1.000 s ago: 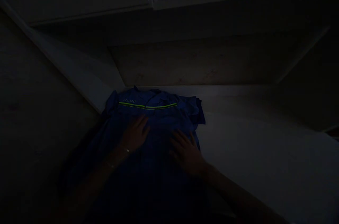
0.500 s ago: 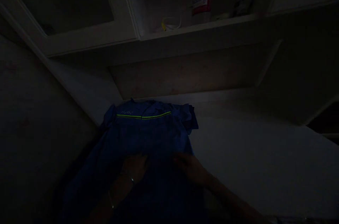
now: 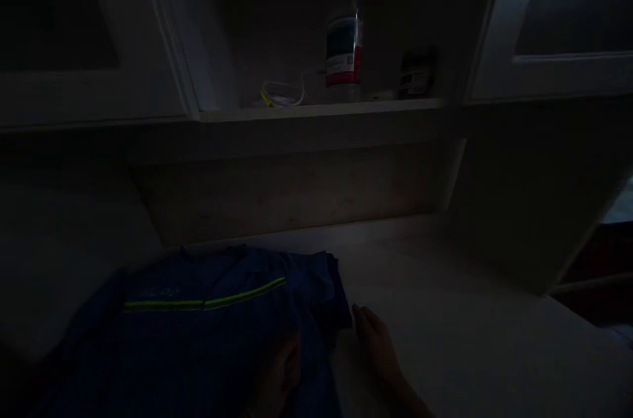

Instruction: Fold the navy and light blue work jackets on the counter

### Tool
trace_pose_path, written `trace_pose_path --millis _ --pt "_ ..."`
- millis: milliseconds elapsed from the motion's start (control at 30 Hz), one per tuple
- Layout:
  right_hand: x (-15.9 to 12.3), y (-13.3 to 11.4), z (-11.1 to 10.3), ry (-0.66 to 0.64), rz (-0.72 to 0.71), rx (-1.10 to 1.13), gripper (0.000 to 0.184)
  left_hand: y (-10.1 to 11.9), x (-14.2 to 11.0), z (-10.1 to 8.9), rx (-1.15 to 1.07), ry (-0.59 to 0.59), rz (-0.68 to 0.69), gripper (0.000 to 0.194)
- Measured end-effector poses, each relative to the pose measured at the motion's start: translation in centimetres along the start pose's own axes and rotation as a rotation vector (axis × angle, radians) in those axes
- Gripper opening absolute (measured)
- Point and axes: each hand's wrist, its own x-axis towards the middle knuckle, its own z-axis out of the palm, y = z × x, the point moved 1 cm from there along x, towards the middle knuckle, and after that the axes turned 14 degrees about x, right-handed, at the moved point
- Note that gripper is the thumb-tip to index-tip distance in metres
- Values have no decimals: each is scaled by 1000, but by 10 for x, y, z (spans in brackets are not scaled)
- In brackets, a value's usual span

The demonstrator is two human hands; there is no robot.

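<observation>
A dark blue shirt (image 3: 237, 339) with a collar, pale lettering and a yellow-green stripe (image 3: 237, 296) across the chest lies spread on a white surface. Over the shirt's right part is my left hand (image 3: 279, 372), fingers bent; darkness hides whether cloth is between them. My right hand (image 3: 378, 342) is just right of the short sleeve (image 3: 336, 296), over the white surface. Its fingers reach toward the sleeve's edge without a visible grip on it. The lower shirt fades into the dark.
Above hangs a cabinet shelf (image 3: 321, 111) holding a bottle (image 3: 343, 52) with a red-and-white label, a white cable (image 3: 284, 100) with a yellow part and a dark box (image 3: 416, 80). A side panel (image 3: 519, 207) stands at the right of the white surface (image 3: 445, 312).
The view has shifted, so the shirt sits lower and further left. My right hand has moved off the shirt's body to beside the sleeve. My left hand is nearer the shirt's right side.
</observation>
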Motion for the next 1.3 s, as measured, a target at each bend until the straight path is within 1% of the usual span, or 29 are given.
trace_pose_path --millis 67,200,300,433,667,800,1033,1300 --pt "0 2 0 -9 32 -54 53 1 -1 -6 -74 -57 -39 65" --pt "-1 -2 4 -52 67 -156 51 9 -1 -6 -49 -188 -99 62" --pt "-3 -5 5 -88 84 -202 50 9 1 -7 -27 -231 -133 61" --pt "-6 -6 4 -128 89 -233 49 8 -1 -8 9 -246 -120 60" --pt "-8 -5 5 -213 139 -294 49 15 -5 -4 78 -215 -138 58" --pt "-7 -2 5 -250 126 -325 51 17 -6 -2 74 -235 -132 58" --pt "-8 -5 7 -252 115 -333 52 15 -6 -4 71 -217 -155 57" --pt "-8 -5 6 -266 125 -339 51 16 -7 -3 88 -234 -131 57"
